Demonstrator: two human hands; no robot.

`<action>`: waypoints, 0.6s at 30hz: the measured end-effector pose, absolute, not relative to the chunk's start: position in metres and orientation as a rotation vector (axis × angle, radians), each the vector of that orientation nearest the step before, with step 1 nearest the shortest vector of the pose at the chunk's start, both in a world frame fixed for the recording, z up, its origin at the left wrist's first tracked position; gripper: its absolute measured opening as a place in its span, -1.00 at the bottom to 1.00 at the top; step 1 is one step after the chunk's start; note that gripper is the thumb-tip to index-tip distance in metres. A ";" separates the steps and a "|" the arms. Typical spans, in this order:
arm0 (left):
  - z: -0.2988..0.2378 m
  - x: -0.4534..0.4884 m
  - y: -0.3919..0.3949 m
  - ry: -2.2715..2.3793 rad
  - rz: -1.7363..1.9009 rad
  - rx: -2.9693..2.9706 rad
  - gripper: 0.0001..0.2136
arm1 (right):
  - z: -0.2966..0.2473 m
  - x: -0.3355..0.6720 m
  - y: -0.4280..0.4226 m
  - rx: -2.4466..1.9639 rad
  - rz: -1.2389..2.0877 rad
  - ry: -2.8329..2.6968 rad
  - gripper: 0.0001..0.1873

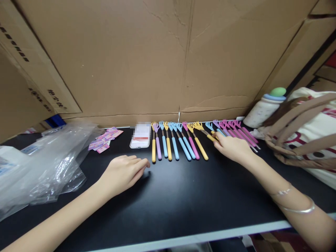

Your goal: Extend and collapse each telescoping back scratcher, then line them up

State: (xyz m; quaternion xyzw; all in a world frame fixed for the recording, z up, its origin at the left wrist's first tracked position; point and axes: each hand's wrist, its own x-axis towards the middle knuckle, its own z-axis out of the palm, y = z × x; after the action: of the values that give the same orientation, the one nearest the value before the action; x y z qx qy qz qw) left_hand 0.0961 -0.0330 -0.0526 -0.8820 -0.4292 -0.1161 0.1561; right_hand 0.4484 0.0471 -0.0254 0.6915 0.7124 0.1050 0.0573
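Observation:
A row of back scratchers with claw-shaped heads and coloured handles lies on the black table, heads towards the cardboard. My right hand (pixel 232 147) has its fingers closed on a yellow back scratcher (pixel 211 138) at the right part of the row. Beside that hand are a blue back scratcher (pixel 209 125) and several pink back scratchers (pixel 245 132), partly covered by the hand. My left hand (pixel 126 172) hovers just before the row's left end, fingers curled together, with nothing visible in them. Nearest to it is another yellow back scratcher (pixel 153 150), apart from the fingers.
Clear plastic bags (pixel 60 164) are heaped at the left, near small pink and purple cards (pixel 105 139). A phone (pixel 140 136) lies left of the row. At the right stand a white bottle (pixel 263 111) and a cloth bag (pixel 309 133). Cardboard (pixel 131 63) walls the back.

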 end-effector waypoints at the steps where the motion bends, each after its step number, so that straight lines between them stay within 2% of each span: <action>1: -0.052 0.096 -0.033 -1.227 -0.332 -2.527 -0.71 | -0.028 0.448 0.048 2.079 0.300 2.179 -0.57; 9: -0.054 0.097 -0.032 -1.225 -0.286 -2.530 -0.70 | -0.038 0.448 0.051 2.010 0.319 2.271 -0.60; 18: -0.055 0.093 -0.029 -1.121 -0.255 -2.516 -0.72 | -0.041 0.467 0.068 2.060 0.564 2.317 -0.67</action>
State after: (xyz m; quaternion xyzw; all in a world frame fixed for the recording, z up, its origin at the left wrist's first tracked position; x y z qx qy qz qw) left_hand 0.0934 -0.0289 -0.0555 -0.8937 -0.3980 -0.0904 0.1865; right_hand 0.4674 0.0684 -0.0415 0.6538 0.7352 0.1789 -0.0048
